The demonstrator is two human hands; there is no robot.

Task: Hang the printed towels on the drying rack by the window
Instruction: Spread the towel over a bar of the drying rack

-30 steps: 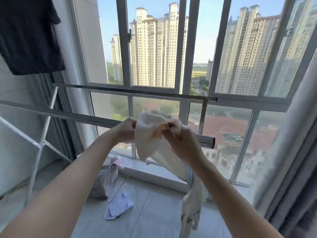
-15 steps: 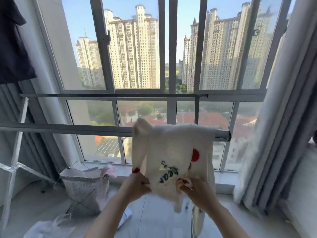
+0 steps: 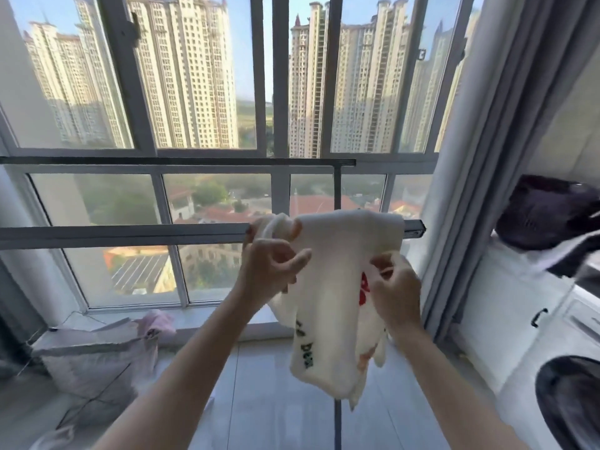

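A cream printed towel (image 3: 331, 287) with red marks and dark lettering lies draped over the right end of the drying rack's near grey bar (image 3: 130, 233), in front of the window. My left hand (image 3: 271, 271) pinches the towel's upper left edge at the bar. Further right, my right hand (image 3: 394, 287) grips the towel's right edge a little below the bar. The towel's lower part hangs down bunched and twisted. A second, higher rack bar (image 3: 181, 161) runs behind it.
A mesh laundry basket (image 3: 97, 355) with a pink cloth (image 3: 156, 323) stands on the floor at the lower left. Grey curtains (image 3: 467, 177) hang at the right. Beyond them are a washing machine (image 3: 565, 401), a white cabinet and dark clothes (image 3: 545, 212) on top.
The towel went from bunched between both hands to draped over the near bar. Both hands have moved up from its lower edge to its sides near the bar. The view shifted right.
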